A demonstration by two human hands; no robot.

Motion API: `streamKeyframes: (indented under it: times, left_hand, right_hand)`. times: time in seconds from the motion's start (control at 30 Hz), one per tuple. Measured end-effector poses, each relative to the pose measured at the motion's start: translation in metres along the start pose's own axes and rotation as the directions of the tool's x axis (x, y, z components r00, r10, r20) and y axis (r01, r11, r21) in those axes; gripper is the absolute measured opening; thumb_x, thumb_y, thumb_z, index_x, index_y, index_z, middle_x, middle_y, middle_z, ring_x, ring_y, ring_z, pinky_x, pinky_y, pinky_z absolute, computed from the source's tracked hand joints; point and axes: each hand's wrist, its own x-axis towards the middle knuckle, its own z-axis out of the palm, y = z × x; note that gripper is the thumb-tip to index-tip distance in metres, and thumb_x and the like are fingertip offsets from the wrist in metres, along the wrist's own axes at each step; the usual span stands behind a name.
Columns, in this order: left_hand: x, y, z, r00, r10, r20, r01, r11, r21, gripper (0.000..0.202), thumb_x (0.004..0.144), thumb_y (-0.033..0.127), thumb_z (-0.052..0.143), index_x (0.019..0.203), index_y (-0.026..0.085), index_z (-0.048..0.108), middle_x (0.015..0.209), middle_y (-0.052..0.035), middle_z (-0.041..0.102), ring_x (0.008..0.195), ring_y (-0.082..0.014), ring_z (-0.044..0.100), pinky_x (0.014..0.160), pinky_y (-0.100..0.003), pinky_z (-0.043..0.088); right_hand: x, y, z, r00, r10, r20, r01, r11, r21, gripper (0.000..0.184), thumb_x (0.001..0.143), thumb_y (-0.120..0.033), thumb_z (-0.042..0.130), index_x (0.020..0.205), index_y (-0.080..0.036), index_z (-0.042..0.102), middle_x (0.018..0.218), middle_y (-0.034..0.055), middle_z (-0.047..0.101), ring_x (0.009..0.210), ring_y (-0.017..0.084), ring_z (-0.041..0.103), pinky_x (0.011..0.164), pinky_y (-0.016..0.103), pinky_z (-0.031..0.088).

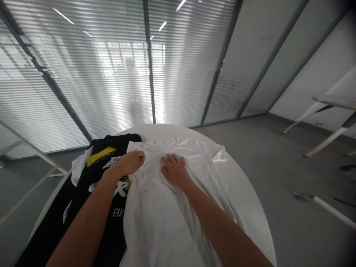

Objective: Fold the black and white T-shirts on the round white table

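Observation:
A white T-shirt (161, 211) lies spread on a round white table (253, 207), collar towards the far edge and some wrinkles down its body. My left hand (135, 162) is closed, its fingers curled at the shirt's left sleeve and shoulder. Whether cloth is pinched inside it is hidden. On the upper chest of the shirt rests my right hand (174, 170), palm down with fingers apart. Left of the white shirt, partly under it and my left forearm, is a black garment (111, 233) with yellow and white print.
White cloth (79, 168) shows at the black garment's left side. Beyond the table stands a glass partition with blinds (180, 74). A white metal frame (36, 148) is at left; another table (336, 101) stands at right. Near a white leg, a small object (300, 198) lies on the grey floor.

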Motion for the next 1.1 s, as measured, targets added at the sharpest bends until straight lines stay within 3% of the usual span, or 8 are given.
streamKeyframes:
  times: [0.17, 0.27, 0.4, 0.57, 0.77, 0.97, 1.1]
  left_hand:
    - [-0.001, 0.001, -0.002, 0.996, 0.094, -0.001, -0.094, 0.990, -0.105, 0.026, 0.088, 0.032, 0.042, 0.085, 0.019, 0.065, 0.089, -0.0068, 0.068, 0.081, -0.0194, 0.062, 0.077, -0.031, 0.045]
    - [-0.006, -0.003, 0.000, 0.996, 0.012, 0.089, -0.013, 1.000, 0.012, 0.027, 0.081, 0.039, 0.053, 0.095, 0.020, 0.066, 0.098, -0.0097, 0.066, 0.095, -0.0247, 0.061, 0.084, -0.035, 0.044]
    - [-0.012, -0.006, 0.003, 0.970, -0.138, 0.198, 0.093, 0.971, 0.218, 0.056, 0.065, 0.041, 0.070, 0.116, 0.022, 0.060, 0.119, -0.0131, 0.056, 0.117, -0.0331, 0.050, 0.096, -0.045, 0.040]
    - [-0.010, -0.002, 0.004, 0.981, -0.128, 0.149, 0.081, 0.954, 0.288, 0.029, 0.076, 0.022, 0.051, 0.104, 0.018, 0.059, 0.112, -0.0144, 0.055, 0.112, -0.0294, 0.051, 0.091, -0.044, 0.043]
    - [-0.011, -0.002, 0.004, 0.973, -0.181, 0.144, 0.123, 0.932, 0.342, 0.027, 0.071, 0.021, 0.055, 0.098, 0.019, 0.061, 0.113, -0.0133, 0.054, 0.113, -0.0311, 0.048, 0.093, -0.047, 0.041]
    - [-0.013, -0.004, 0.005, 0.973, -0.172, 0.151, 0.114, 0.936, 0.333, 0.029, 0.071, 0.016, 0.053, 0.099, 0.019, 0.061, 0.112, -0.0133, 0.055, 0.112, -0.0298, 0.050, 0.094, -0.046, 0.041]
    - [-0.012, -0.007, 0.004, 0.984, -0.122, 0.131, 0.080, 0.954, 0.289, 0.025, 0.076, 0.020, 0.048, 0.097, 0.019, 0.061, 0.110, -0.0139, 0.057, 0.110, -0.0306, 0.052, 0.091, -0.047, 0.042]
  right_hand:
    - [0.000, 0.000, 0.000, 1.000, -0.008, 0.007, 0.008, 1.000, 0.003, 0.049, 0.097, -0.046, 0.029, 0.142, -0.030, 0.042, 0.151, 0.0081, 0.037, 0.136, 0.030, 0.029, 0.110, 0.056, 0.015]
    - [0.001, 0.000, 0.000, 1.000, 0.000, 0.006, 0.000, 1.000, 0.010, 0.049, 0.097, -0.046, 0.031, 0.141, -0.029, 0.043, 0.150, 0.0085, 0.037, 0.137, 0.030, 0.028, 0.110, 0.056, 0.015]
    - [0.002, 0.000, 0.001, 1.000, 0.001, 0.002, -0.001, 1.000, 0.024, 0.050, 0.097, -0.046, 0.032, 0.142, -0.028, 0.042, 0.150, 0.0095, 0.037, 0.137, 0.030, 0.028, 0.110, 0.057, 0.014]
    - [0.002, 0.001, 0.003, 1.000, -0.004, -0.014, 0.004, 0.999, 0.039, 0.049, 0.096, -0.045, 0.034, 0.140, -0.027, 0.045, 0.149, 0.0100, 0.039, 0.136, 0.030, 0.029, 0.110, 0.057, 0.013]
    - [0.006, 0.002, -0.001, 0.999, 0.040, -0.002, -0.040, 0.994, 0.098, 0.043, 0.094, -0.043, 0.041, 0.134, -0.029, 0.051, 0.146, 0.0075, 0.043, 0.136, 0.028, 0.030, 0.109, 0.056, 0.013]
    - [0.042, -0.008, -0.011, 0.997, 0.078, -0.002, -0.077, 0.984, 0.158, 0.034, 0.093, -0.035, 0.043, 0.120, -0.026, 0.061, 0.124, 0.0079, 0.061, 0.116, 0.024, 0.050, 0.100, 0.044, 0.030]
    - [0.075, -0.028, -0.006, 0.996, 0.081, 0.047, -0.087, 0.987, 0.138, 0.033, 0.094, -0.038, 0.042, 0.115, -0.024, 0.064, 0.118, 0.0107, 0.063, 0.111, 0.028, 0.053, 0.092, 0.044, 0.036]
